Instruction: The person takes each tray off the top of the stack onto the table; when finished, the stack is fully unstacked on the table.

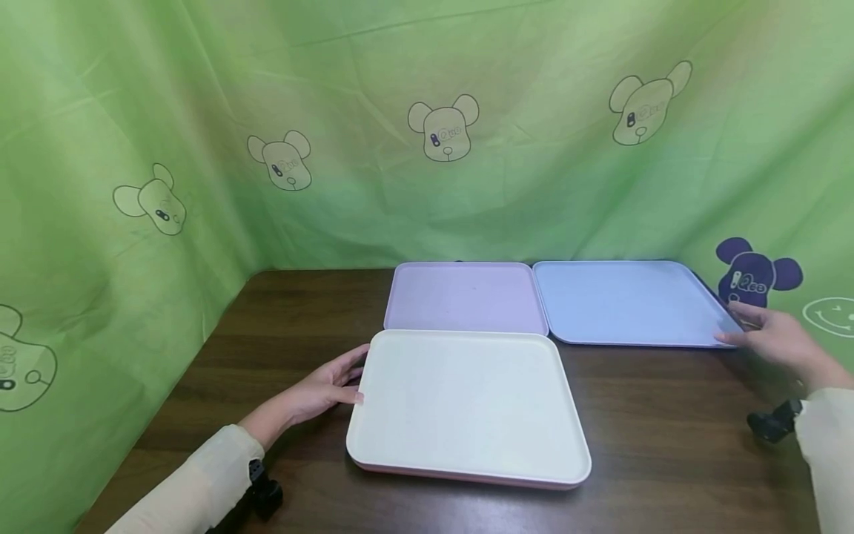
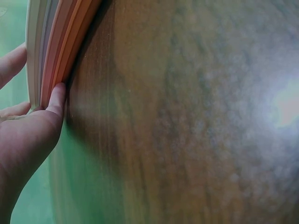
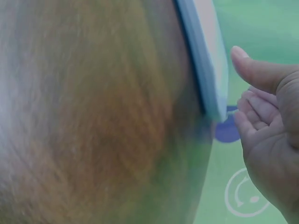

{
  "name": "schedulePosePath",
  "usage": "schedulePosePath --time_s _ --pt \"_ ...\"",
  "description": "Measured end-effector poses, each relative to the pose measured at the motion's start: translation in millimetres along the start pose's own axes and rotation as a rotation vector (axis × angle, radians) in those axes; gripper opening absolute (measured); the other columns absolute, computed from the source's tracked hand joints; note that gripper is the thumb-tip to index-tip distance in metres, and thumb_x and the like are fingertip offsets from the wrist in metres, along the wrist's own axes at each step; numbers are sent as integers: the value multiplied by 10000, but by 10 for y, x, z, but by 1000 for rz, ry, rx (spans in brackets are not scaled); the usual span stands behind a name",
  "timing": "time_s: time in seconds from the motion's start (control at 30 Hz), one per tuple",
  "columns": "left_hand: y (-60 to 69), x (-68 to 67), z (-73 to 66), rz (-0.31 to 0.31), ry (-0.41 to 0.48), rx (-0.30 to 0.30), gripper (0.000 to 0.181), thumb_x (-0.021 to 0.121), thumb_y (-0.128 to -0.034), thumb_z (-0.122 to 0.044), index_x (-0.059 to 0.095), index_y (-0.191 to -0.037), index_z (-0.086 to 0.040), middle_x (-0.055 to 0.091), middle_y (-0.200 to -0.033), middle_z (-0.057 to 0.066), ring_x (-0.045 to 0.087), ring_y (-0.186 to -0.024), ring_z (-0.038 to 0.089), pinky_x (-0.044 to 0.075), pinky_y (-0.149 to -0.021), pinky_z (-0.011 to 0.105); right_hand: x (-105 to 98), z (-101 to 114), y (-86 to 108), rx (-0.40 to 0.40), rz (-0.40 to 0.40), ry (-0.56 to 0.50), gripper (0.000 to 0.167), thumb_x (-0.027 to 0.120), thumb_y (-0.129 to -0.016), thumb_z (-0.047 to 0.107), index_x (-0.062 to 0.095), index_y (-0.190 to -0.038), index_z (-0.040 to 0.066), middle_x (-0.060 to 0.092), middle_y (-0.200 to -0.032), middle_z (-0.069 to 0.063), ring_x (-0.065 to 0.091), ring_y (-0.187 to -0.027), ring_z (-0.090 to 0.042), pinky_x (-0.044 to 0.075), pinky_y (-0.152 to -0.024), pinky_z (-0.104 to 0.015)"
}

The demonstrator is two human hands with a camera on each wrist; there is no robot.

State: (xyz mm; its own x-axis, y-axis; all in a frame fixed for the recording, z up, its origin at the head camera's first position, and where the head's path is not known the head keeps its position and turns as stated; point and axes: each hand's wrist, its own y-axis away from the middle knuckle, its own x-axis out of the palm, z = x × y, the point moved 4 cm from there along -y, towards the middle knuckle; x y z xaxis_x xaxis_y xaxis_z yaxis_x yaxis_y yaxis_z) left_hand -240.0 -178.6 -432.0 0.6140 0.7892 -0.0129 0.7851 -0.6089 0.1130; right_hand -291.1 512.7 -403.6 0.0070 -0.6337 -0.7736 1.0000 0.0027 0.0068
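A stack of rectangular trays stands at the front middle of the table, its white top tray [image 1: 467, 404] uppermost. In the left wrist view, the stack's edge [image 2: 58, 46] shows white, greyish, pink and orange layers. My left hand [image 1: 328, 386] touches the stack's left side, with fingers spread along its edge. A light purple tray [image 1: 467, 297] lies behind the stack, and a light blue tray [image 1: 627, 304] lies beside it on the right. At the blue tray's near right corner is my right hand [image 1: 777, 337], thumb raised and fingers loosely bent; in the right wrist view it appears just apart from the tray.
The dark wooden table [image 1: 267, 319] runs back to a green curtain [image 1: 373, 208] printed with bear heads, which also hangs at both sides. A black wrist device [image 1: 774, 421] sits on the right wrist, another on the left.
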Motion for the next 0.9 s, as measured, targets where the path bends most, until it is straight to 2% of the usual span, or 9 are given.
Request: schedulePosePath --time_s 0.07,0.17,0.23,0.3,0.43,0.53,0.63,0.8,0.9 --pt "-2 -1 -2 -2 0 1 907 683 -870 -16 89 -1556 -38 139 -1584 204 177 -1429 375 374 -1034 329 -5 97 4 0 0 -21 846 650 -939 321 152 -1463 -119 181 -1409 -418 139 -1294 -616 120 -1026 -681" --pt "-4 -2 -3 -6 2 2 909 686 -866 -13 94 -1556 -39 144 -1582 205 181 -1428 377 372 -1038 333 -8 249 4 -28 -7 3 829 660 -932 334 210 -1470 -108 253 -1414 -373 470 -1277 -165 274 -1093 -420" --pt "-7 -2 -1 -7 2 2 911 690 -863 -17 98 -1555 -38 147 -1582 205 183 -1427 377 366 -1044 339 6 350 5 -60 -12 14 808 671 -926 328 255 -1460 -114 332 -1407 -312 494 -1049 140 385 -953 -197" --pt "-9 -3 6 -9 4 -1 913 695 -863 -22 99 -1554 -36 145 -1583 203 182 -1427 378 357 -1053 345 38 442 5 -92 -17 -9 793 685 -918 310 284 -1448 -123 445 -1399 -100 353 -861 296 375 -761 -59" --pt "-9 -5 20 -9 1 -8 915 697 -865 -34 95 -1554 -37 133 -1588 194 171 -1432 371 342 -1063 348 152 617 16 -136 -14 -93 774 696 -914 266 296 -1438 -139 485 -1139 340 384 -893 294 372 -710 -28" --pt "-5 -5 23 -9 -3 -10 914 696 -868 -37 94 -1556 -41 128 -1590 189 165 -1434 369 345 -1060 346 259 735 21 -160 -19 -130 753 696 -915 241 307 -1439 -135 475 -1019 406 416 -917 276 383 -727 -31" --pt "-1 -3 15 -12 -3 -9 913 699 -869 -45 97 -1556 -41 135 -1587 198 165 -1432 379 354 -1055 351 372 862 32 -172 -19 -124 735 687 -922 243 320 -1441 -125 558 -1141 264 416 -934 269 384 -741 -32" --pt "3 -2 13 -16 -8 -15 917 703 -870 -54 96 -1558 -50 141 -1585 200 165 -1431 381 360 -1051 348 581 1100 86 -198 -16 -98 707 665 -938 250 332 -1433 -130 498 -1341 -300 388 -942 253 364 -751 -24" --pt "4 0 17 -18 -8 -22 916 700 -870 -47 96 -1559 -53 140 -1587 194 167 -1432 375 355 -1055 349 709 1245 149 -222 -9 -117 687 660 -942 238 343 -1430 -128 486 -1314 -354 399 -946 235 362 -759 -28"
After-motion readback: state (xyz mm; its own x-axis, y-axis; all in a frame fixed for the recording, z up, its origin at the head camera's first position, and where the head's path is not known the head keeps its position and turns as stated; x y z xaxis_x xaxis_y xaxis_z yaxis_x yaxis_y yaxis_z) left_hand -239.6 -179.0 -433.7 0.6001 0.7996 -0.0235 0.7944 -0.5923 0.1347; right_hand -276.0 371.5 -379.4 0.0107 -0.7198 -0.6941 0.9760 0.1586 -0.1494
